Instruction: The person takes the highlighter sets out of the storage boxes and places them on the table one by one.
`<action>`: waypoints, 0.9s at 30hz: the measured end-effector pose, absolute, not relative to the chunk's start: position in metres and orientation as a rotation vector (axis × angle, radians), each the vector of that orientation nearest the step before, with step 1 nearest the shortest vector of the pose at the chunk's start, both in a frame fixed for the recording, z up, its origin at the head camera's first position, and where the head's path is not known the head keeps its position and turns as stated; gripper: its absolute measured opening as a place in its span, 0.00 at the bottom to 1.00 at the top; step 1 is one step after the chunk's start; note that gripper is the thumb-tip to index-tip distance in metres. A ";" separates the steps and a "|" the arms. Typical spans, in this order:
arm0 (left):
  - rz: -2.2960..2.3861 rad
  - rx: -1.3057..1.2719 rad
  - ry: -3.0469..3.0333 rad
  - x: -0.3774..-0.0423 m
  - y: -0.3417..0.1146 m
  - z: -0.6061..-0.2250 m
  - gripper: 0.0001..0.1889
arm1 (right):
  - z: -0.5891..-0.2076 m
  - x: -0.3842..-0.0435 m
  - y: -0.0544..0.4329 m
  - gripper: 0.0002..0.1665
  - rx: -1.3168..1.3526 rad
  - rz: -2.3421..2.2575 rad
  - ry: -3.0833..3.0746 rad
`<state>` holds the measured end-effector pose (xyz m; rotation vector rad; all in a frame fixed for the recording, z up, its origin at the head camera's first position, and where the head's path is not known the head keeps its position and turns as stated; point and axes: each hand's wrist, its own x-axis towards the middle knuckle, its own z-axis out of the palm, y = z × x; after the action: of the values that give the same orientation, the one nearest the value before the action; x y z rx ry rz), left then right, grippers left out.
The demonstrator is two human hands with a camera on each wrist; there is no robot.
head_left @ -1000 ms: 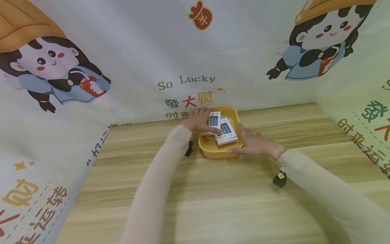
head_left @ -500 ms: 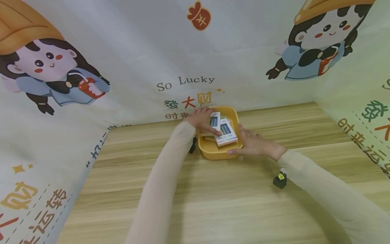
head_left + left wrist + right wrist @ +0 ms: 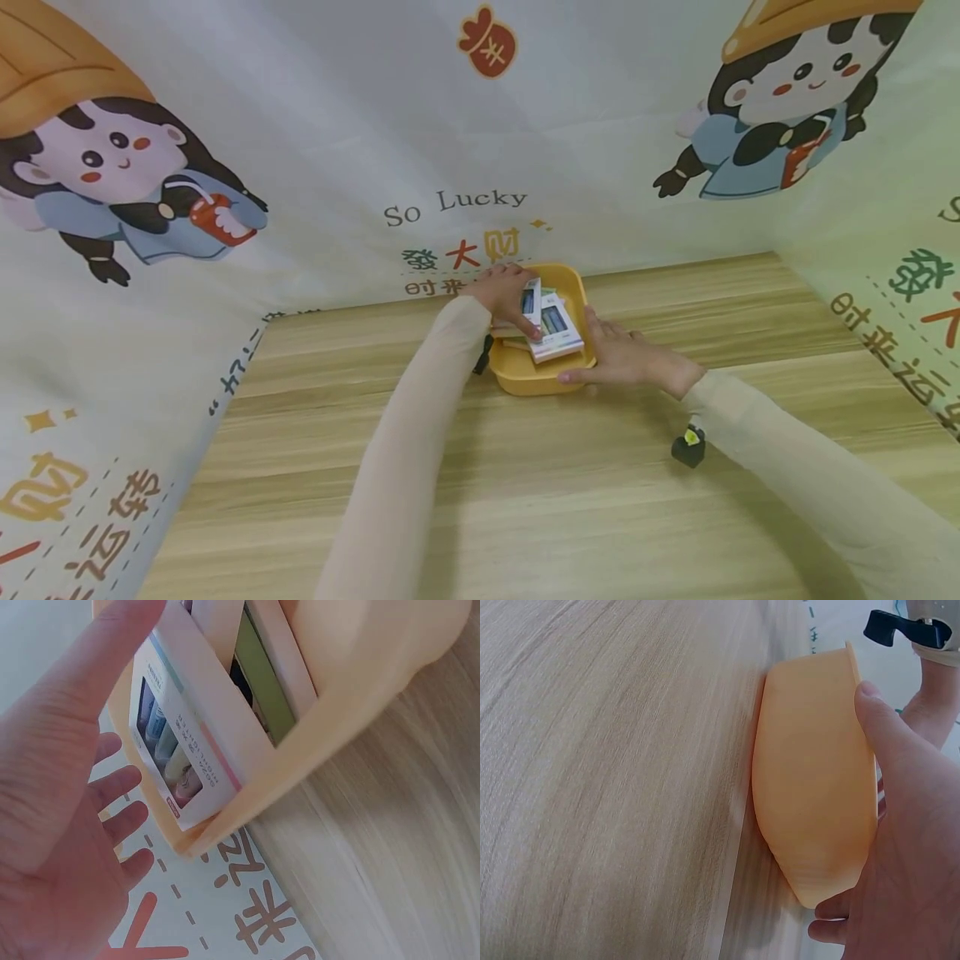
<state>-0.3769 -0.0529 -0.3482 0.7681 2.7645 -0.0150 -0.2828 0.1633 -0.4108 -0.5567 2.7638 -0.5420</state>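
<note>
A yellow plastic basket (image 3: 528,385) stands on the table by the back wall, with white highlighter boxes inside. My left hand (image 3: 504,296) reaches in from the left and grips one highlighter box (image 3: 531,307), thumb at its near end and fingers toward the far end. Coloured pens show through the window of a highlighter box (image 3: 169,746) in the left wrist view. Another highlighter box (image 3: 557,327) lies slanted beside it, overlapping a green-edged item (image 3: 262,682). My right hand (image 3: 630,354) holds the basket's right side, thumb on the near rim; the right wrist view shows the basket's outer wall (image 3: 814,772).
The wood-grain table (image 3: 570,500) spreads out in front of the basket. A printed cloth wall (image 3: 337,167) with cartoon figures rises right behind it and along both sides. Black wrist straps (image 3: 688,447) hang at the sleeves.
My left hand has shifted slightly right over the basket, and the box under it now looks narrower, more tilted. My right hand stays at the basket's right side.
</note>
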 end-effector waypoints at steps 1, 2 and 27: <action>-0.018 0.766 2.764 -0.377 -0.053 -0.349 0.59 | -0.410 -0.282 0.163 0.77 -0.554 -0.543 2.763; -0.021 0.766 2.763 -0.378 -0.052 -0.349 0.59 | -0.411 -0.282 0.163 0.77 -0.553 -0.540 2.763; -0.043 0.728 2.745 -0.383 -0.049 -0.352 0.59 | -0.410 -0.282 0.163 0.78 -0.541 -0.519 2.757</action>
<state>-0.3826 -0.0491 -0.3517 0.7284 2.7454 -0.0432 -0.2820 0.1630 -0.4099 -0.5408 2.7568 -0.5186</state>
